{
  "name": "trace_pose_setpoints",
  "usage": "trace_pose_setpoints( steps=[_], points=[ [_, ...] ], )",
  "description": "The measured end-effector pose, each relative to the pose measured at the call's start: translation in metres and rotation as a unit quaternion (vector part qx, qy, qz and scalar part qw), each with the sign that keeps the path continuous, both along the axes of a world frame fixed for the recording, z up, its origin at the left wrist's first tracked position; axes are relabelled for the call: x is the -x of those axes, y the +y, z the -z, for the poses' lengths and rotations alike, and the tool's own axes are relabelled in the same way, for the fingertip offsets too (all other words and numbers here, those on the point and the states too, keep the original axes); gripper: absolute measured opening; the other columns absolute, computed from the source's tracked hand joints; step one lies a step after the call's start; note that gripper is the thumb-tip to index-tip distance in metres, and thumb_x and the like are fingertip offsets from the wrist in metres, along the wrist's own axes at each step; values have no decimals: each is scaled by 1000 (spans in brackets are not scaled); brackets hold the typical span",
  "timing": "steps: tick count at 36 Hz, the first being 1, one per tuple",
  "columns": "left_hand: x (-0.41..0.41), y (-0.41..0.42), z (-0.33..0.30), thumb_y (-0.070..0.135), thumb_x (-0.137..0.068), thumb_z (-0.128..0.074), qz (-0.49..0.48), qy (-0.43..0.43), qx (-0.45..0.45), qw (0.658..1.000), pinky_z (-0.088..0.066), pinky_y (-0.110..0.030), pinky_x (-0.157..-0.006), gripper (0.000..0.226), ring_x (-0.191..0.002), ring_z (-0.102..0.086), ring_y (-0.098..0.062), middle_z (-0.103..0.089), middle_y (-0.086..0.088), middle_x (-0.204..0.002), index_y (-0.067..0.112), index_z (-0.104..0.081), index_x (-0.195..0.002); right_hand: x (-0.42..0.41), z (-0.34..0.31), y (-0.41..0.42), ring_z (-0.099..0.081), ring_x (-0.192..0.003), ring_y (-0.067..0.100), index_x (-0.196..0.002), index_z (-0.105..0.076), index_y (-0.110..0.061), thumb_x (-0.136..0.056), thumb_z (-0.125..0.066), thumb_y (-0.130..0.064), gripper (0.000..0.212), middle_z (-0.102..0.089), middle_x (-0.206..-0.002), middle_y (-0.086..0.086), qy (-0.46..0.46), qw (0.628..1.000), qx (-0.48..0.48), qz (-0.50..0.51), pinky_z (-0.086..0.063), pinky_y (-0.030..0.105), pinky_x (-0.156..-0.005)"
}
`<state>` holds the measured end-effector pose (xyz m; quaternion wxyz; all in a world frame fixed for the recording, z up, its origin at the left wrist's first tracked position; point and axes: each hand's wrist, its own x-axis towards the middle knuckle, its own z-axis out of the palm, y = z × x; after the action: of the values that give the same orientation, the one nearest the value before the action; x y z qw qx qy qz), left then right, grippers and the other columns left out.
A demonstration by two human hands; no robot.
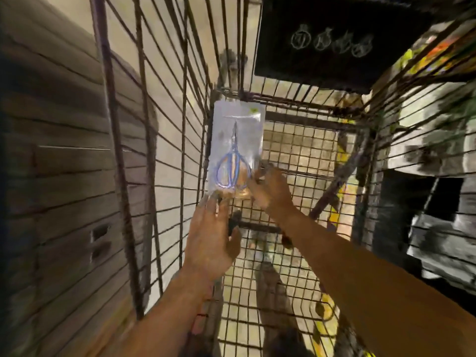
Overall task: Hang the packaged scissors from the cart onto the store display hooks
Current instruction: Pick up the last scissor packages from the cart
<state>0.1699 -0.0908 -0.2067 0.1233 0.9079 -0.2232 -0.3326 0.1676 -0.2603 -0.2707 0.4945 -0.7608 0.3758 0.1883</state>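
A clear packet with blue-handled scissors [235, 148] is held upright above the wire cart [296, 155], near the middle of the view. My right hand [269, 188] pinches its lower right corner. My left hand [212, 235] is below the packet with its fingers stretched up, the fingertips touching the bottom edge. The frame is blurred by motion. No display hook shows clearly.
The cart's tall wire side [159, 124] rises at the left, beside a grey slatted wall panel [56, 150]. A dark packet with small drawings [334, 39] hangs at the top right. Packed goods [432, 124] fill the right side behind wire.
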Motion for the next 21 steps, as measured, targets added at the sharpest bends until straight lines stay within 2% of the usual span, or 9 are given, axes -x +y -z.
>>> trace_pose_setpoints(
  steps=[4,7,11,13,16,18,20,21],
  points=[
    [2,-3,-3,31,-93,-67,-35,21,5,999,-28,-52,-121,77,-152,-22,-35,-31,-14,-161,13,-29,-158,-13,8,7,-72,-82,23,-109,-52,-35,-84,-65,-52,34,-72,-96,-2,43,998,-8,49,-60,46,-72],
    [1,-4,-3,30,-93,-66,-38,19,10,999,-27,-50,-122,77,-153,-21,-31,-30,-11,-162,16,-27,-158,-16,8,7,-70,-86,22,-106,-49,-32,-89,-66,-43,27,-72,-98,0,60,997,-15,55,-59,42,-75],
    [-3,-8,-2,26,-92,-66,-46,29,17,998,-29,-48,-121,77,-151,-21,-29,-29,-9,-161,17,-26,-158,-2,12,0,-72,-81,25,-109,-46,-39,-90,-63,-43,26,-71,-94,-2,17,998,-35,44,-61,50,-68],
    [-5,-13,2,23,-91,-66,-64,33,24,997,-30,-47,-121,77,-150,-23,-28,-31,-9,-160,17,-27,-157,10,5,-7,-72,-84,22,-117,-49,-33,-94,-62,-40,28,-71,-97,-3,-14,999,-28,37,-61,48,-69],
    [-11,-25,6,22,-92,-64,-105,33,32,993,-27,-36,-123,74,-148,-26,-22,-32,-6,-158,20,-27,-157,26,-12,-21,-72,-82,21,-118,-51,-29,-96,-58,-39,25,-72,-97,-2,-31,996,-27,76,-61,48,-66],
    [-15,-34,9,28,-94,-61,-150,26,47,987,-30,-34,-119,67,-144,-34,-25,-37,-9,-155,16,-34,-154,36,-21,-32,-72,-76,18,-113,-50,-31,-99,-58,-32,16,-73,-92,1,-20,995,-22,97,-60,40,-61],
    [-20,-42,17,40,-91,-54,-193,13,72,978,-38,-44,-116,66,-135,-44,-29,-44,-15,-149,15,-39,-150,48,-31,-42,-71,-70,4,-113,-51,-30,-101,-60,-31,16,-73,-90,-2,-26,989,-34,141,-53,23,-53],
    [-24,-48,21,40,-89,-55,-215,17,75,974,-40,-47,-114,62,-128,-46,-26,-47,-14,-142,21,-40,-145,56,-38,-47,-69,-66,-3,-114,-51,-29,-100,-61,-31,17,-72,-87,-6,-32,985,-40,162,-49,16,-50]
  ],
)
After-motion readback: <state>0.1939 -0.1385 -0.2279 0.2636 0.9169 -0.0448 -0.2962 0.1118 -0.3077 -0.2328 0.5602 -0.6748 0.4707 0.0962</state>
